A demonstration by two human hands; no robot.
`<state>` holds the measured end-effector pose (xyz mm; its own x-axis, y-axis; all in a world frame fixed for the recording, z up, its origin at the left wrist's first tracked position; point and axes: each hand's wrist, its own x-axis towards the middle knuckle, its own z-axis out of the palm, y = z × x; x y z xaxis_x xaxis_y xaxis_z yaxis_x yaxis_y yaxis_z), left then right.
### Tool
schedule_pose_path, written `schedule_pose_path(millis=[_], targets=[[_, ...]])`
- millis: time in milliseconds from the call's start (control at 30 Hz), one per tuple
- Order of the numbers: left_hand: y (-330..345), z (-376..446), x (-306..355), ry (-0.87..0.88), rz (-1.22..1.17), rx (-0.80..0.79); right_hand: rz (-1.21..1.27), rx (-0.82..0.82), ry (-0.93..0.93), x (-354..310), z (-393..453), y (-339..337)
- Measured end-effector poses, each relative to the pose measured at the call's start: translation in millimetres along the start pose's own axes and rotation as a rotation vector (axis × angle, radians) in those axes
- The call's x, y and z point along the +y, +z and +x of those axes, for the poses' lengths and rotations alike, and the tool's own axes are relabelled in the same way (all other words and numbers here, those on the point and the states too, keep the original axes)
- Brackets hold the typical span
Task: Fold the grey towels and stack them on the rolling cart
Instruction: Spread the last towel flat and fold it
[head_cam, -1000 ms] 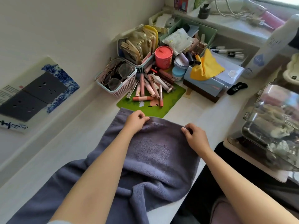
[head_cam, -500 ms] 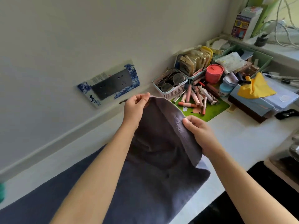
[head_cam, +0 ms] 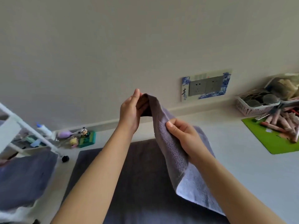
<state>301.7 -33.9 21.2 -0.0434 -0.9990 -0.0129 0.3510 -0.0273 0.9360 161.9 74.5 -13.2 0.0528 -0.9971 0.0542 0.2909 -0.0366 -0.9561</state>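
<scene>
Left hand (head_cam: pixel 130 113) and right hand (head_cam: pixel 182 138) each pinch a corner of the grey towel (head_cam: pixel 163 126), lifted edge sagging between; it may land crooked over the near half.

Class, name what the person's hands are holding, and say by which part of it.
The grey towel, by its lifted end edge: left hand at one corner, right hand further along.

Glowing with soft, even daylight, brightest toward 3 o'clock on the white counter (head_cam: pixel 234 143). Casting only faint shadow beneath the lifted grey towel (head_cam: pixel 168 143) near 6 o'clock. Smearing slightly with motion blur throughout, bending lines at 9 o'clock, showing no glare.
</scene>
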Motion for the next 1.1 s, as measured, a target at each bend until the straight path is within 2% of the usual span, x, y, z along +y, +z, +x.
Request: schedule_pose_path(millis=[167, 267, 367, 467, 600, 700, 767, 833, 900, 967, 1033, 1100], targets=[[-136, -12, 42, -0.002, -0.078, 0.139, -0.025, -0.094, 0.077, 44, 10, 139], [-214, -18, 46, -0.123, -0.124, 0.236, -0.190, -0.072, 0.148, 88, 19, 202], [-289, -36, 23, -0.279, -0.028, 0.278, -0.377, -0.096, 0.280, 138, 24, 245], [-341, -67, -9, -0.491, 0.113, 0.285, -0.511, -0.117, 0.397, 189, 25, 268], [-386, -109, -50, -0.747, 0.105, 0.289, -0.652, -0.233, 0.494, 230, 17, 287], [-411, -132, -74, -0.859, 0.096, 0.292, -0.516, -0.369, 0.695, 233, 8, 296], [-419, -143, -79, -0.836, 0.091, 0.322, -0.462, -0.425, 0.764, 236, 6, 292], [-419, -151, -75, -0.754, 0.113, 0.356, -0.510, -0.472, 0.764, 242, 3, 284], [-422, -159, -79, -0.742, 0.257, 0.360, -0.608, -0.524, 0.721, 246, -6, 277], [-428, -161, -84, -0.748, 0.417, 0.400, -0.864, -0.595, 0.564, 252, -15, 267], [-432, -162, -85, -0.751, 0.406, 0.434, -1.149, -0.644, 0.412, 260, -27, 254], [-430, -160, -82, -0.721, 0.278, 0.466, -1.252, -0.612, 0.342, 266, -38, 238]])
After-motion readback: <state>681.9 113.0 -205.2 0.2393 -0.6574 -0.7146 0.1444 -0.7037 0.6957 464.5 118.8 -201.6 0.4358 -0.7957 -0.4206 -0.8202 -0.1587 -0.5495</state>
